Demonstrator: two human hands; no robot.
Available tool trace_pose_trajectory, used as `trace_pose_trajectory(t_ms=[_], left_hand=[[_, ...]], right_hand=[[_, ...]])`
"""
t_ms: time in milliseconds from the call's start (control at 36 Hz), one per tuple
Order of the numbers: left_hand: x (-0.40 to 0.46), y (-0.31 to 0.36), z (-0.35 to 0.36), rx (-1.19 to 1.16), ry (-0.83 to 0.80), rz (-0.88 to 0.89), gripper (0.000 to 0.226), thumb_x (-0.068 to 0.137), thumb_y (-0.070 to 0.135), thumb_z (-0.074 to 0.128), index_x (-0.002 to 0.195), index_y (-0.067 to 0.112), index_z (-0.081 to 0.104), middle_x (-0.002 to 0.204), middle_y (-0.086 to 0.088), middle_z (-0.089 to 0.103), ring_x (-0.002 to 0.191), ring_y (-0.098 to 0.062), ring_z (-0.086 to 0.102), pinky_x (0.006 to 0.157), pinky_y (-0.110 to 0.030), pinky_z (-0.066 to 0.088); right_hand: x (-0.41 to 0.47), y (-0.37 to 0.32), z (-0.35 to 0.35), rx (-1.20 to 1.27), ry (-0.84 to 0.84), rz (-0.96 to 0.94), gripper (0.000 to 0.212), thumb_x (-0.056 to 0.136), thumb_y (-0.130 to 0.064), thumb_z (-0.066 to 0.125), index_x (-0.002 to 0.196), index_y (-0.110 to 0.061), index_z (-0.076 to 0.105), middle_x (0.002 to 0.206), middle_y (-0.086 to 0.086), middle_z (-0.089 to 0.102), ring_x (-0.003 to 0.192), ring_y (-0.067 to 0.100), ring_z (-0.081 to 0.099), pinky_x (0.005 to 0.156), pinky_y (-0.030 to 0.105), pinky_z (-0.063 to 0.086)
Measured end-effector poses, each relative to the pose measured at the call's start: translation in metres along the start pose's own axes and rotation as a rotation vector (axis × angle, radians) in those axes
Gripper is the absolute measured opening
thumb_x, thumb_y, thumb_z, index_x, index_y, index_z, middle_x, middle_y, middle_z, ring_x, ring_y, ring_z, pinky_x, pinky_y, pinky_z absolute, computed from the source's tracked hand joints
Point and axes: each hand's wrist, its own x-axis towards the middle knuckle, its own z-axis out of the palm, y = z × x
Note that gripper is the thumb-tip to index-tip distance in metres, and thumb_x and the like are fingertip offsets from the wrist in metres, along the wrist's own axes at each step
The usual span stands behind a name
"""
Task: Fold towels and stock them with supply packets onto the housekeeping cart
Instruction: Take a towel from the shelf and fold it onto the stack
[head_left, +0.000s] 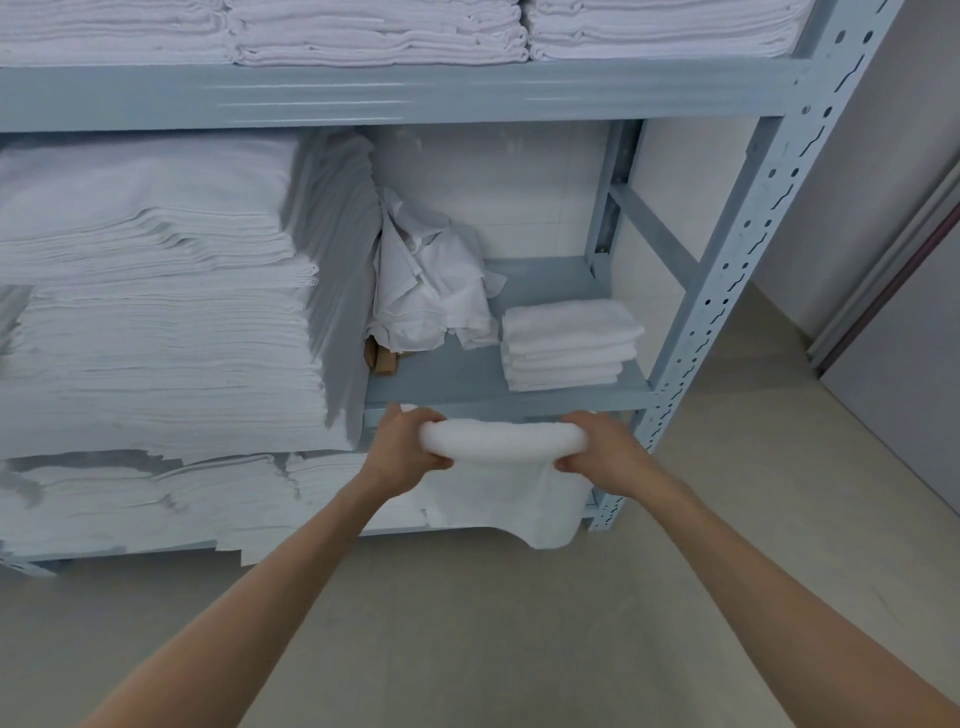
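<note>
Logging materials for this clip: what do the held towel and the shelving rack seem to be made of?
Towel: soft white fabric, probably terry cotton; it droops and bunches between both hands. Shelving rack: likely steel painted matte pale blue-grey; rigid upright with punched slots.

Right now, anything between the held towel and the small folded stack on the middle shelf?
Nothing visible. Left hand and right hand grip the towel just below the shelf's front edge. The folded stack sits up and right; bare shelf lies before it, crumpled cloth off to its left.
</note>
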Motion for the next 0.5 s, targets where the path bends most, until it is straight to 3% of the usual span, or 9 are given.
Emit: trace_pose_trajectory(t_ms=[56, 139, 167, 222, 278, 333, 417, 472, 500], left_hand=[[-0.001, -0.001, 0.004, 0.078, 0.061, 0.01, 0.045, 0.077, 0.028, 0.084, 0.117, 0.015, 0.068, 0.118, -0.013, 0.053, 0.119, -0.031, 0.043, 0.091, -0.033, 0.033], [-0.002, 0.001, -0.002, 0.245, 0.089, 0.025, 0.049, 0.08, 0.046, 0.079, 0.119, 0.019, 0.068, 0.122, -0.011, 0.045, 0.12, -0.03, 0.038, 0.097, -0.038, 0.03], [-0.002, 0.004, -0.006, 0.246, 0.064, 0.028, 0.048, 0.08, 0.048, 0.078, 0.116, 0.018, 0.069, 0.12, -0.009, 0.049, 0.119, -0.03, 0.042, 0.095, -0.038, 0.033], [-0.002, 0.01, -0.018, 0.101, -0.014, 0.024, 0.04, 0.079, 0.044, 0.08, 0.099, 0.011, 0.07, 0.101, -0.006, 0.064, 0.102, -0.03, 0.06, 0.078, -0.035, 0.041], [-0.003, 0.019, -0.035, -0.164, -0.073, -0.013, 0.037, 0.076, 0.039, 0.084, 0.093, 0.009, 0.07, 0.084, -0.006, 0.07, 0.081, -0.026, 0.067, 0.067, -0.032, 0.045], [-0.006, 0.029, -0.054, -0.47, -0.105, -0.045, 0.043, 0.07, 0.038, 0.088, 0.1, 0.012, 0.072, 0.088, -0.004, 0.077, 0.081, -0.022, 0.073, 0.069, -0.03, 0.055], [-0.005, 0.043, -0.075, -0.833, -0.101, -0.062, 0.056, 0.061, 0.034, 0.092, 0.109, 0.01, 0.072, 0.101, -0.012, 0.077, 0.087, -0.027, 0.075, 0.069, -0.035, 0.06], [-0.003, 0.05, -0.08, -0.936, -0.092, -0.106, 0.058, 0.064, 0.031, 0.093, 0.112, 0.008, 0.071, 0.104, -0.015, 0.076, 0.09, -0.031, 0.075, 0.071, -0.039, 0.061], [-0.003, 0.053, -0.081, -0.946, -0.099, -0.127, 0.058, 0.065, 0.032, 0.092, 0.113, 0.008, 0.071, 0.104, -0.016, 0.076, 0.092, -0.032, 0.074, 0.073, -0.041, 0.061]], right_hand=[[-0.002, 0.003, 0.0, -0.103, 0.072, -0.004, 0.032, 0.086, -0.033, 0.074, 0.115, -0.02, 0.068, 0.091, -0.002, 0.041, 0.108, 0.027, 0.046, 0.078, 0.033, 0.039], [-0.001, 0.007, -0.009, -0.156, 0.074, 0.043, 0.03, 0.085, -0.044, 0.072, 0.104, -0.02, 0.069, 0.105, 0.003, 0.04, 0.111, 0.025, 0.038, 0.092, 0.037, 0.041], [0.0, 0.008, -0.014, -0.144, 0.039, 0.052, 0.029, 0.085, -0.044, 0.072, 0.096, -0.018, 0.069, 0.104, 0.003, 0.047, 0.11, 0.026, 0.044, 0.091, 0.038, 0.043], [0.001, 0.012, -0.026, -0.055, -0.03, 0.064, 0.033, 0.084, -0.041, 0.074, 0.084, -0.009, 0.07, 0.09, 0.007, 0.064, 0.092, 0.026, 0.061, 0.072, 0.032, 0.045], [-0.002, 0.012, -0.042, 0.175, -0.036, 0.083, 0.035, 0.08, -0.044, 0.078, 0.081, -0.009, 0.073, 0.085, 0.006, 0.073, 0.079, 0.021, 0.067, 0.063, 0.029, 0.041], [-0.004, 0.016, -0.056, 0.544, -0.014, 0.074, 0.046, 0.072, -0.061, 0.077, 0.087, -0.018, 0.078, 0.093, 0.0, 0.077, 0.087, 0.016, 0.073, 0.074, 0.03, 0.048], [-0.006, 0.018, -0.062, 1.337, -0.058, 0.155, 0.07, 0.083, -0.075, 0.05, 0.114, -0.016, 0.073, 0.114, 0.006, 0.073, 0.109, 0.023, 0.068, 0.092, 0.038, 0.052], [-0.009, 0.018, -0.043, 1.53, -0.073, 0.274, 0.06, 0.094, -0.062, 0.044, 0.095, -0.012, 0.077, 0.092, 0.007, 0.073, 0.094, 0.024, 0.068, 0.084, 0.03, 0.056], [-0.013, 0.019, -0.028, 1.517, -0.095, 0.312, 0.06, 0.1, -0.049, 0.04, 0.07, -0.012, 0.077, 0.069, 0.004, 0.071, 0.074, 0.02, 0.069, 0.065, 0.022, 0.058]])
